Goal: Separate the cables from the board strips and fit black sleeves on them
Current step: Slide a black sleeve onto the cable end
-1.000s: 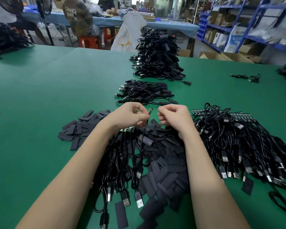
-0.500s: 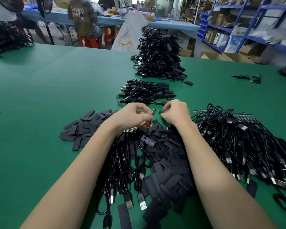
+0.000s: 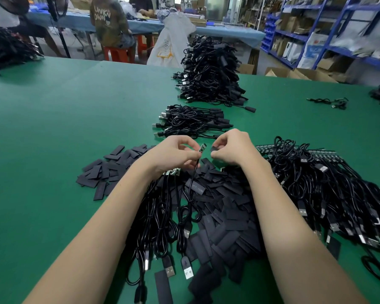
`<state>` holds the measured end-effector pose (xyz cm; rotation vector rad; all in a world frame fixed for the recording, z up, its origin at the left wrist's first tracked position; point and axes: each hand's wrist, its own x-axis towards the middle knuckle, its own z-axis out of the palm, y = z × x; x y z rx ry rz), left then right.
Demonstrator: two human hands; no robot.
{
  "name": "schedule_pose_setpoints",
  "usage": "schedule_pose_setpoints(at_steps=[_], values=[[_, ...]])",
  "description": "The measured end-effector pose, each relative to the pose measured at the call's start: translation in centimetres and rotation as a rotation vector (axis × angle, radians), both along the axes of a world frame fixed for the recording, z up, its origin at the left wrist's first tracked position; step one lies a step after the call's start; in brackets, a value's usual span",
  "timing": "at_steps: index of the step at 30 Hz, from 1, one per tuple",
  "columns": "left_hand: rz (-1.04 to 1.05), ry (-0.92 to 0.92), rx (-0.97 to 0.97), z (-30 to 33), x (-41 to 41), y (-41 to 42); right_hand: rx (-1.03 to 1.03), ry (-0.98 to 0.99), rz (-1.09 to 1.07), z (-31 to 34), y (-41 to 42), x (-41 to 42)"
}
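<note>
My left hand pinches a black cable just below its small green board tip, and the cable hangs down to the table. My right hand pinches a black sleeve a short way to the right of that tip, apart from it. Under my hands lies a heap of flat black sleeves. A bundle of cables still joined to a board strip lies beneath my left wrist. More cables on board strips spread out at the right.
A small pile of sleeved cables lies just beyond my hands, with a tall stack behind it. Loose sleeves are scattered at the left on the green table. Persons work at a far blue table; shelves stand at the right.
Both hands have lifted slightly away from me. My right hand now holds a sleeve up beside the cable's board tip, and the gap between the hands has widened a little.
</note>
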<state>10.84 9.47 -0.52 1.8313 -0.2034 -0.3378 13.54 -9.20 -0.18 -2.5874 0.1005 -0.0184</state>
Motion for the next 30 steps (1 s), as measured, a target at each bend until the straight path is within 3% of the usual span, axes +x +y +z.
schedule_pose_setpoints(at_steps=[10,17,23,30], values=[[0.027,0.046,-0.033,-0.6,0.1,-0.4,0.48,-0.273,-0.084,-2.7,-0.6,-4.6],[-0.008,0.072,-0.078,-0.6,-0.1,-1.0,0.813,-0.23,-0.13,-3.0,-1.8,-5.4],[-0.047,0.131,-0.192,-0.8,-0.1,-1.4,1.302,-0.182,-0.171,-2.4,-1.4,-5.7],[-0.097,0.172,-0.25,-0.7,-0.2,-1.0,1.552,-0.166,-0.176,-2.1,-0.6,-5.6]])
